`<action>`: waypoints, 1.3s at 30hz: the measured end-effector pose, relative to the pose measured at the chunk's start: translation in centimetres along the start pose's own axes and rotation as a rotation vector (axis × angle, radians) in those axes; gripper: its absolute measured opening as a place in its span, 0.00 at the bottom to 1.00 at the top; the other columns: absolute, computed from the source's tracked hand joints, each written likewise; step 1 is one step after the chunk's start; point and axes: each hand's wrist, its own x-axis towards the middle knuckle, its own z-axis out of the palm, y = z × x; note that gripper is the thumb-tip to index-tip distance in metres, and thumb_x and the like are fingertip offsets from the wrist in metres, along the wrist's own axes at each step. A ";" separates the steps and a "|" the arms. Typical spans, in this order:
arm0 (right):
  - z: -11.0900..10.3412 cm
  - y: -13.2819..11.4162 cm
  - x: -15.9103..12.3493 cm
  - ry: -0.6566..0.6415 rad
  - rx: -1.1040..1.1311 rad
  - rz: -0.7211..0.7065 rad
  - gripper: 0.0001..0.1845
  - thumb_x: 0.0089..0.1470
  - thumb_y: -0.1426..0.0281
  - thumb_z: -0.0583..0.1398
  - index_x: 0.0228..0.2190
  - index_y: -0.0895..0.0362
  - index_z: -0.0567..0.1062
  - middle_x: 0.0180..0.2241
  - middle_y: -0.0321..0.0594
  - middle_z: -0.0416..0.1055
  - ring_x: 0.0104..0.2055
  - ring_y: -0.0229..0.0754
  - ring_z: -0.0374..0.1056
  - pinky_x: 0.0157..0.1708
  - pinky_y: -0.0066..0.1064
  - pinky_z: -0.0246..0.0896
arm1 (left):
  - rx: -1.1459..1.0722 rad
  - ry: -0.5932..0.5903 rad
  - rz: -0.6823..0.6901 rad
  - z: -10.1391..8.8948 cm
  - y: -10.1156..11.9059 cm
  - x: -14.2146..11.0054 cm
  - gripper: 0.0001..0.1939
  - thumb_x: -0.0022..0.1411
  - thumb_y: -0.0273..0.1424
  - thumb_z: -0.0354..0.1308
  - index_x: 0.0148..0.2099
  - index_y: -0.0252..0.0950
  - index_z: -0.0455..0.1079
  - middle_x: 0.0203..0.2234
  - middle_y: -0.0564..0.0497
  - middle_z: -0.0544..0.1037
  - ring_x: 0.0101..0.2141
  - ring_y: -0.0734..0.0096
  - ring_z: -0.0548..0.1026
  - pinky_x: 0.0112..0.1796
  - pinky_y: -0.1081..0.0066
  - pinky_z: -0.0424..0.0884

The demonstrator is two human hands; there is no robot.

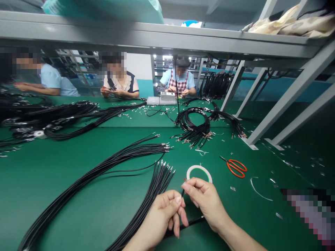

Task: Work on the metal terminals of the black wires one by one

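Two bare hands work low over a green-topped desk (78, 216). The left hand (159, 216) is closed, its thumb and forefinger pinching a thin black cable (195, 222). The right hand (206, 202) is closed too, its fingertips (187, 184) gripping near the cable's end. That end rises between the hands, just in front of a roll of white tape (199, 173). A tiny reddish speck at the tip is too small to identify. Pinching this close to the end, with both hands braced near each other, is a good way to keep the thin cable steady.

Just left of the hands, a fanned bundle of black cables (159, 177) ends in small metal terminals. Orange-handled scissors (235, 168) lie to the right, and coiled black cables (193, 129) sit farther along the desk. Across it, two co-workers (119, 83) work beneath a grey metal shelf (157, 38). No brand, label or readable writing can be made out.
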 end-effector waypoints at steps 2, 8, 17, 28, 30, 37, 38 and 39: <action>0.1 0.3 0.0 0.000 0.005 0.001 0.16 0.50 0.57 0.66 0.25 0.58 0.76 0.15 0.27 0.56 0.18 0.31 0.46 0.17 0.25 0.41 | 0.013 0.008 -0.003 0.1 -0.2 0.0 0.18 0.62 0.45 0.54 0.31 0.35 0.65 0.16 0.49 0.78 0.10 0.81 0.65 0.15 0.79 0.45; 0.3 1.0 0.1 0.071 -0.021 -0.095 0.13 0.50 0.60 0.66 0.25 0.57 0.77 0.24 0.35 0.69 0.28 0.38 0.63 0.31 0.28 0.59 | 0.177 0.179 0.144 0.6 -0.6 0.2 0.16 0.63 0.43 0.57 0.35 0.33 0.70 0.24 0.49 0.78 0.20 0.75 0.72 0.21 0.77 0.63; -0.1 0.2 -0.8 0.114 -0.216 -0.176 0.16 0.63 0.57 0.53 0.40 0.56 0.74 0.25 0.35 0.70 0.20 0.36 0.59 0.23 0.28 0.56 | 0.103 0.392 0.232 0.9 -0.8 0.1 0.16 0.58 0.40 0.62 0.44 0.34 0.73 0.30 0.47 0.81 0.30 0.65 0.78 0.33 0.70 0.74; 0.0 -0.8 -1.2 0.170 -0.078 -0.179 0.10 0.58 0.61 0.61 0.35 0.56 0.75 0.32 0.41 0.76 0.20 0.34 0.63 0.24 0.30 0.61 | 0.159 0.444 0.331 1.0 -0.9 0.2 0.11 0.60 0.36 0.61 0.43 0.37 0.73 0.36 0.48 0.79 0.34 0.66 0.78 0.37 0.70 0.76; 0.0 -0.7 -1.3 0.167 -0.072 -0.171 0.10 0.57 0.62 0.62 0.35 0.55 0.76 0.31 0.41 0.76 0.20 0.34 0.63 0.23 0.29 0.61 | 0.165 0.435 0.323 1.1 -0.9 0.3 0.11 0.60 0.36 0.61 0.43 0.36 0.73 0.35 0.48 0.79 0.34 0.66 0.78 0.36 0.70 0.76; 0.4 -0.5 -1.2 0.107 -0.053 -0.114 0.11 0.55 0.61 0.64 0.31 0.57 0.77 0.24 0.37 0.72 0.19 0.33 0.60 0.19 0.25 0.58 | 0.149 0.445 0.325 1.1 -1.6 0.2 0.12 0.61 0.34 0.61 0.47 0.36 0.70 0.33 0.49 0.78 0.33 0.66 0.79 0.36 0.70 0.76; 0.4 -0.4 -1.2 0.108 -0.063 -0.114 0.11 0.55 0.62 0.64 0.30 0.57 0.77 0.25 0.37 0.71 0.20 0.33 0.61 0.19 0.25 0.58 | 0.173 0.451 0.336 1.2 -1.6 0.2 0.12 0.61 0.34 0.60 0.47 0.37 0.69 0.33 0.49 0.78 0.33 0.66 0.79 0.36 0.69 0.76; 0.4 -0.4 -1.2 0.109 -0.070 -0.116 0.10 0.54 0.62 0.64 0.30 0.57 0.77 0.28 0.38 0.72 0.22 0.34 0.63 0.19 0.25 0.59 | 0.205 0.459 0.349 1.2 -1.7 0.2 0.13 0.62 0.34 0.60 0.48 0.37 0.69 0.33 0.49 0.78 0.34 0.65 0.79 0.37 0.69 0.77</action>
